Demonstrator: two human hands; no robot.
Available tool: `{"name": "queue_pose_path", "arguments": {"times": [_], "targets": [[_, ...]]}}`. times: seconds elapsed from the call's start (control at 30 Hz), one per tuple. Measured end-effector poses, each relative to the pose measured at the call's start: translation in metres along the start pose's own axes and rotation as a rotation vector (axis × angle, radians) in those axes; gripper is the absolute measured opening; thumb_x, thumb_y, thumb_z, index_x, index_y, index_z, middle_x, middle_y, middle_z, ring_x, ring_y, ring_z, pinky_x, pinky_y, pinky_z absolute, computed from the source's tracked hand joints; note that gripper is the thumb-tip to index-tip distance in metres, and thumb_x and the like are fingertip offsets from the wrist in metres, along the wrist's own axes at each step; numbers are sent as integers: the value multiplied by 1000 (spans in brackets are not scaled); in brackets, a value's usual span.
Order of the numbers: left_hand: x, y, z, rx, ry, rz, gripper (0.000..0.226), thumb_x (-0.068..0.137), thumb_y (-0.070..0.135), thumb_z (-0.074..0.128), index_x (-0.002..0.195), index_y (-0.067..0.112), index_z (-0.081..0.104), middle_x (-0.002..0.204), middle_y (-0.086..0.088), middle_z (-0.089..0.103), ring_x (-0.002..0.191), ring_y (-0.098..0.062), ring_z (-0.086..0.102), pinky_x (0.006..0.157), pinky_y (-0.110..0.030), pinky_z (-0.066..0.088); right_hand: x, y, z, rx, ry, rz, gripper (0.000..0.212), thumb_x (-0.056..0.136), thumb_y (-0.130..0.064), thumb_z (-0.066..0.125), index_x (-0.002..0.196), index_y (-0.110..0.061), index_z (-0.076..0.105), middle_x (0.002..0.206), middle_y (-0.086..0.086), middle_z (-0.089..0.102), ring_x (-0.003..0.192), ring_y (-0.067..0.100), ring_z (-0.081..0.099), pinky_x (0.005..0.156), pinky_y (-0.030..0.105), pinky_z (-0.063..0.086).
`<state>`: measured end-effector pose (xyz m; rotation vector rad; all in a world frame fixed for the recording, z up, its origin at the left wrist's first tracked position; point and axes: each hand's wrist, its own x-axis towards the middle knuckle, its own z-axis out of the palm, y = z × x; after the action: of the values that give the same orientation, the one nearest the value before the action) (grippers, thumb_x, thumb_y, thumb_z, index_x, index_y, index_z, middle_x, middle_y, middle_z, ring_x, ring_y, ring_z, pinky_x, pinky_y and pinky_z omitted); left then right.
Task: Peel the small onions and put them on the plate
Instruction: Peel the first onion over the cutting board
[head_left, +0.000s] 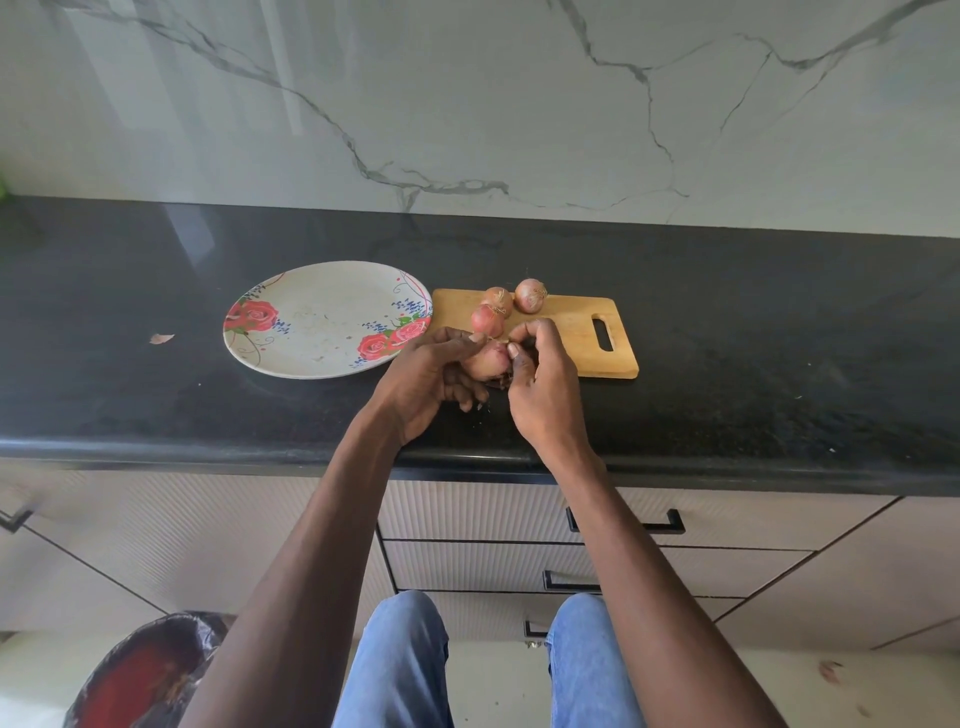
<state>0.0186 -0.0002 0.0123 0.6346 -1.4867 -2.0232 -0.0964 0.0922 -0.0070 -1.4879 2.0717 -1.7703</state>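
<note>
Onion (485, 361) sits in your left hand (431, 379), fingers curled under it, held just off the board's (571, 332) near-left corner so scraps drop on the counter (727, 364). Your right hand (543, 379) pinches skin at the onion's end, thumb and fingertips closed on it, likely to strip it. Three unpeeled onions (530, 296) wait on the board's far-left part, within reach. Plate (311, 322) lies just left of the board, touching or nearly so, no onions on it yet. Skin scrap (161, 339) lies well left of the board.
</note>
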Motion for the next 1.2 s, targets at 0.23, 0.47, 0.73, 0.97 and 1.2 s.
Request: {"name": "queue_pose_path", "arguments": {"times": [0.23,0.47,0.73,0.97,1.2], "targets": [[3,-1,-4,-103,75,11,16,103,22,54,100,7,54,73,-6,67,52,-14,61,41,-21,47,2,1,-2,-3,43,29,18,98,3,54,103,-9,66,105,-1,64,99,7,59,88,28,54],[3,-2,-6,-107,80,18,15,103,20,54,99,5,57,78,-8,65,55,-15,60,44,-21,47,3,3,-2,45,47,170,21,100,-1,52,96,-19,63,99,-3,65,94,18,66,79,45,60],[2,-1,-2,-158,134,55,12,104,21,53,99,11,58,79,-9,65,55,-14,58,45,-21,46,3,1,-6,162,44,218,26,101,2,48,100,-15,67,99,5,70,72,16,72,57,28,59],[1,-1,-2,-173,150,24,18,99,24,61,99,6,63,81,-10,69,58,-16,60,48,-23,49,4,-3,-8,307,22,281,10,90,-16,71,100,-19,73,95,-4,75,90,11,71,75,29,58],[0,-2,-3,-168,153,49,11,96,17,65,95,6,63,83,-13,67,60,-18,61,49,-24,49,3,1,-7,299,48,265,28,85,-7,77,101,-27,67,101,0,72,95,14,71,84,44,61]]}}
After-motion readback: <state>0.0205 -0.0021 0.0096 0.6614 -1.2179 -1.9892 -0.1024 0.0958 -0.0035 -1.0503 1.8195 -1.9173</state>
